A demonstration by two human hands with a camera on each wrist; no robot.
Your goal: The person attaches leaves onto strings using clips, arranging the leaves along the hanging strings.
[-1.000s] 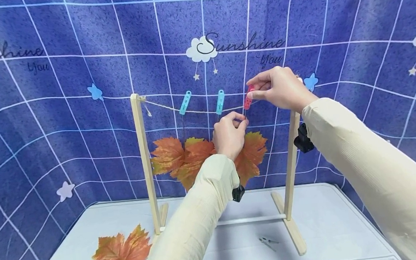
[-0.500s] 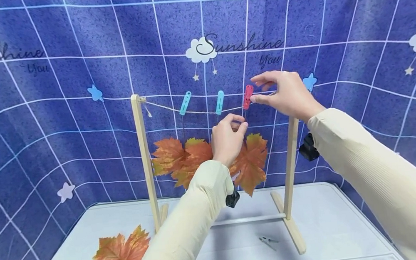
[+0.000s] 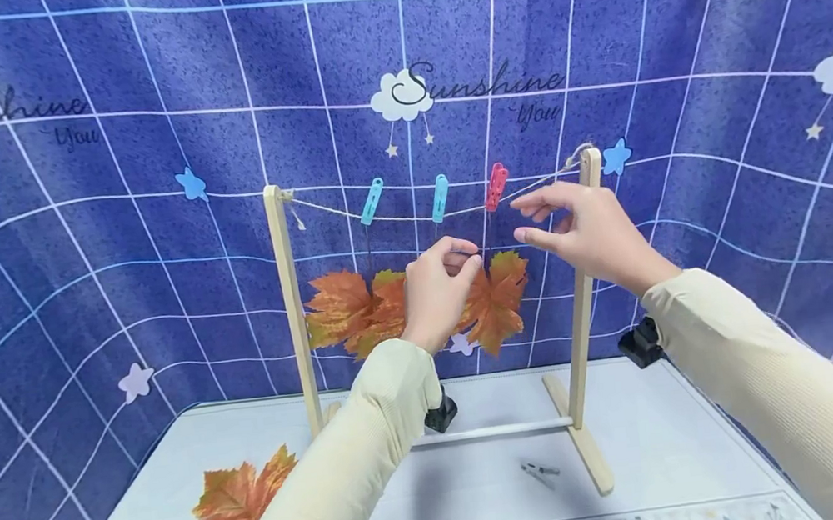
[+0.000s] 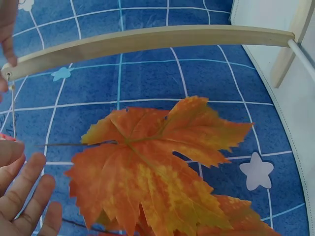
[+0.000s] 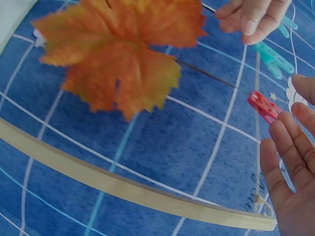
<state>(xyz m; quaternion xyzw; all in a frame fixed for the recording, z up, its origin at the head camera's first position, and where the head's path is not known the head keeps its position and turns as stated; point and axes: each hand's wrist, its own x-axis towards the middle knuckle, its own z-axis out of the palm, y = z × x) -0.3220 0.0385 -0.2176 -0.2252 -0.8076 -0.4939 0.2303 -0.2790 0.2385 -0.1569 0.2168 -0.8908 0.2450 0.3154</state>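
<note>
Leaf (image 3: 496, 302) hanging from red slotted clothespin (image 3: 496, 187), jagged, perhaps fabric

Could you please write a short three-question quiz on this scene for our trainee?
1. Multiple choice: how many clothespins are clipped to the string? A) two B) three C) four
2. True or false: the right hand is pinching the red clothespin.
3. Where is the leaf that is not hanging?

Key
1. B
2. False; a gap shows between them in the head view.
3. On the table, left of the wooden stand, partly hidden by the left sleeve.
</note>
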